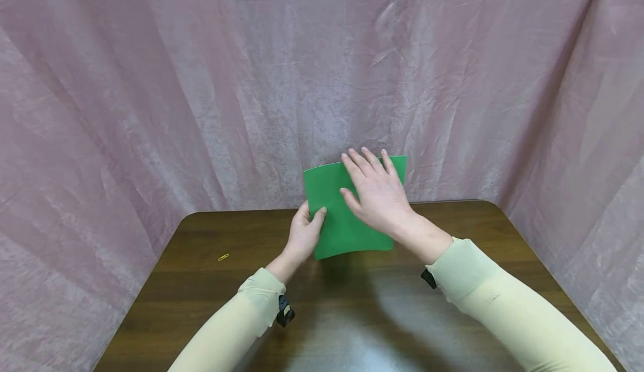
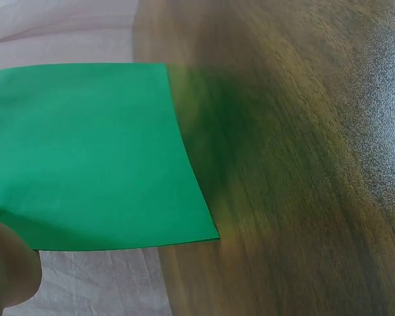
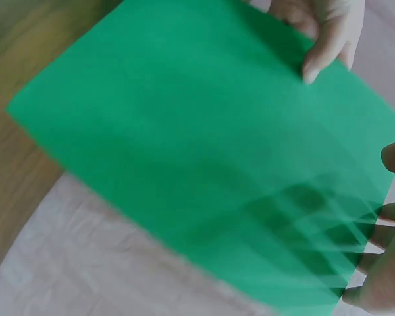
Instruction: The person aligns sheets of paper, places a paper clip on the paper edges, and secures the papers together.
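Observation:
A green sheet [image 1: 342, 232], slightly bowed and blank on the side that shows, is held up above the table. My left hand [image 1: 304, 232] pinches its left edge, thumb on the front and the other fingers behind. In the left wrist view, part of a finger [image 2: 13, 263] shows at the edge of the green sheet [image 2: 92, 151]. My right hand [image 1: 379, 198] is spread in front of the sheet's upper right part, fingers reaching its top edge. Finger shadows fall on the sheet [image 3: 171, 118] beside the right hand [image 3: 388, 270]; whether they touch I cannot tell.
A yellow paper clip [image 1: 223, 257] lies on the left of the brown wooden table [image 1: 201, 305]. Pink curtains [image 1: 251, 81] hang behind the table and along its sides. Each wrist wears a dark strapped device [image 1: 285, 310].

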### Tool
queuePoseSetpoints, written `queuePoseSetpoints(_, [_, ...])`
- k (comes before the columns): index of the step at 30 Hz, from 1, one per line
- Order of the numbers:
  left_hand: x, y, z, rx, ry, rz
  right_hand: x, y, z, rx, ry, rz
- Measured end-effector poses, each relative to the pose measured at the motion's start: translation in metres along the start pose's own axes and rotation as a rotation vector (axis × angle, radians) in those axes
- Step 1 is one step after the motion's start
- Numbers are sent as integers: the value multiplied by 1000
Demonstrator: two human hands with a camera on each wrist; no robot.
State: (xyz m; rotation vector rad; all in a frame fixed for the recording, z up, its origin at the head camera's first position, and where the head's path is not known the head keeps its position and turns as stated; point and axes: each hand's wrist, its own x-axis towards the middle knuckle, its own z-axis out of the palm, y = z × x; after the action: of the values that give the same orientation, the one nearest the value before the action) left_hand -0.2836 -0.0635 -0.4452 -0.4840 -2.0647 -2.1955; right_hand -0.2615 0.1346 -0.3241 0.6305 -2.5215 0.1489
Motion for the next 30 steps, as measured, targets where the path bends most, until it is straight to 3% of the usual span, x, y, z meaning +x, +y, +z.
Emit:
queuePoseSetpoints(7, [-1,1,2,-1,11,-20,-19,42,-4,10,70,89])
queuePoseSetpoints(13, [0,-1,2,-10,11,-14,-32,68,-7,135,122,207])
queuePoseSetpoints(16, [1,-1,1,-11,14,-7,-36,72,-5,345,96,300])
queuePoseSetpoints(21, [0,-1,1,-14,17,-5,-41,68,10,907,11,458])
queuePoseSetpoints(23, [0,-1,1,-16,21,-5,-42,65,18,1074,1,500])
queuePoseSetpoints(26, [1,-2,2,-14,26,-4,-44,60,31,1207,27,562])
queuePoseSetpoints(30, [1,-2,4,-14,27,-6,-51,55,48,1266,81,636])
